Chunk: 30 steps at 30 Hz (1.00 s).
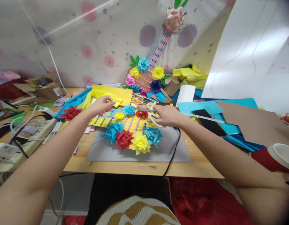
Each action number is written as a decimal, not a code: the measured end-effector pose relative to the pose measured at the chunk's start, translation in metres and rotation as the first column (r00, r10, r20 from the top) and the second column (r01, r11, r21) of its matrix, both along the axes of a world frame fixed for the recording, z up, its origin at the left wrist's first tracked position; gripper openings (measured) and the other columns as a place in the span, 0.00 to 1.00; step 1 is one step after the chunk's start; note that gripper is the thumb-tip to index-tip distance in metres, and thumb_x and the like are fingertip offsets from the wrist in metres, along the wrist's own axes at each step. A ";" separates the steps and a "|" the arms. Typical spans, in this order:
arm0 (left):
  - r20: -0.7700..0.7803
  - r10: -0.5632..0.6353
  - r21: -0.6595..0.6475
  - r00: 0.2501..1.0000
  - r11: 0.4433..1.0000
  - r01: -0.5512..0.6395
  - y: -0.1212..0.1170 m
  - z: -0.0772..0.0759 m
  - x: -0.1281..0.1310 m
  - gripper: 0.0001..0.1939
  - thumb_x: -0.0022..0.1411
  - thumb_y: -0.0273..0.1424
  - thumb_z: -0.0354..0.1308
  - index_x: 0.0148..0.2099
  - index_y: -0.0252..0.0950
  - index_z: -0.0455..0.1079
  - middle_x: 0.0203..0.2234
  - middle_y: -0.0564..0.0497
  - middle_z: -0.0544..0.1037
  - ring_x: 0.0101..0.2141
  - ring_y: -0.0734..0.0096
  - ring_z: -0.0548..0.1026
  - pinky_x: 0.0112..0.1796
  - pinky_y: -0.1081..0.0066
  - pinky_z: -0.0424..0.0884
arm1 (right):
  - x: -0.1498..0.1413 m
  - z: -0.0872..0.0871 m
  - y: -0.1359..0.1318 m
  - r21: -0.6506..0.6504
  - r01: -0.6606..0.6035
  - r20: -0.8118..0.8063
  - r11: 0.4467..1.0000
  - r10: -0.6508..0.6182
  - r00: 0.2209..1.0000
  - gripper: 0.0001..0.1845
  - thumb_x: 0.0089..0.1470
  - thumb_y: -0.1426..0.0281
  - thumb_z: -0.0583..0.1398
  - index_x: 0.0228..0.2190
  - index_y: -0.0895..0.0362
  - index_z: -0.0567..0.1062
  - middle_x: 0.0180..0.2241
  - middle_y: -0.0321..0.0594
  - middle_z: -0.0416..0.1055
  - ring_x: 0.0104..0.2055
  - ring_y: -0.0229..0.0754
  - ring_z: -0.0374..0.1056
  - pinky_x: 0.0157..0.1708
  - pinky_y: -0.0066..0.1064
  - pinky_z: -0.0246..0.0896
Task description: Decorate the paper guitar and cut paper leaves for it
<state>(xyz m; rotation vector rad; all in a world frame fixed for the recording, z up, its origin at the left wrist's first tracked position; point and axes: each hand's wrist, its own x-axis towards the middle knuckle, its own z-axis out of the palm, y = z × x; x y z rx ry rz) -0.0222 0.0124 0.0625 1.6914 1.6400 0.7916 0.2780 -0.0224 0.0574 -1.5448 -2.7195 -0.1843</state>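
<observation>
My right hand [167, 114] grips a pair of scissors [154, 117] with white handles, the blades pointing left over a paper-flower guitar [135, 125]. Red, blue and yellow paper flowers ring the guitar's yellow body, which has purple strips across it. My left hand [102, 105] is at the upper left of the guitar, fingers curled together in front of yellow crepe paper [97, 93]. Whether the fingertips hold a piece of it cannot be made out. Beneath the guitar lies a grey cutting mat [168, 153].
A second flowered guitar [144, 79] leans against the curtain behind. To the right are a black phone [209, 122], brown cardboard [257, 122] and a red paper cup [264, 159]. Power strips [38, 136] with cables and a cardboard box [44, 89] occupy the left side.
</observation>
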 end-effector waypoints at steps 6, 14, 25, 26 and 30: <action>-0.644 -0.132 0.001 0.754 0.985 0.173 0.001 -0.009 -0.002 0.19 0.33 0.40 0.66 0.32 0.42 0.72 0.24 0.52 0.74 0.31 0.64 0.71 0.27 0.75 0.56 | -0.025 -0.009 0.021 -0.002 -0.035 0.091 0.999 0.035 0.995 0.26 0.50 0.50 0.49 0.38 0.59 0.68 0.36 0.49 0.73 0.36 0.48 0.69 0.29 0.31 0.53; -0.538 -0.054 0.043 0.841 0.995 0.092 0.013 -0.011 -0.003 0.09 0.44 0.40 0.59 0.24 0.40 0.75 0.14 0.51 0.71 0.20 0.70 0.66 0.22 0.73 0.53 | -0.054 -0.012 0.036 -0.032 -0.128 0.139 0.991 0.131 0.982 0.25 0.48 0.52 0.52 0.36 0.60 0.71 0.37 0.51 0.73 0.38 0.50 0.69 0.31 0.32 0.55; -0.180 0.098 0.200 0.979 0.978 -0.061 0.006 0.007 -0.017 0.14 0.45 0.42 0.60 0.27 0.35 0.73 0.17 0.53 0.69 0.21 0.74 0.63 0.23 0.74 0.54 | -0.060 -0.008 0.044 -0.046 -0.077 0.091 0.996 0.081 0.993 0.25 0.52 0.52 0.48 0.34 0.58 0.73 0.33 0.49 0.74 0.36 0.46 0.69 0.29 0.30 0.52; -0.270 0.080 0.201 0.959 0.979 -0.025 0.006 0.008 -0.020 0.14 0.44 0.42 0.60 0.28 0.36 0.73 0.17 0.53 0.69 0.22 0.73 0.64 0.24 0.75 0.55 | -0.057 -0.008 0.044 -0.049 -0.103 0.084 0.993 0.107 0.991 0.26 0.52 0.51 0.47 0.34 0.58 0.72 0.34 0.49 0.74 0.36 0.46 0.69 0.30 0.30 0.52; -0.554 -0.057 0.055 0.830 0.993 0.105 0.006 0.010 -0.027 0.16 0.36 0.42 0.65 0.30 0.41 0.74 0.21 0.52 0.73 0.28 0.67 0.69 0.26 0.76 0.56 | -0.053 -0.010 0.045 -0.070 -0.200 0.105 0.977 0.206 0.973 0.27 0.51 0.51 0.48 0.37 0.60 0.71 0.37 0.50 0.72 0.39 0.47 0.68 0.34 0.31 0.52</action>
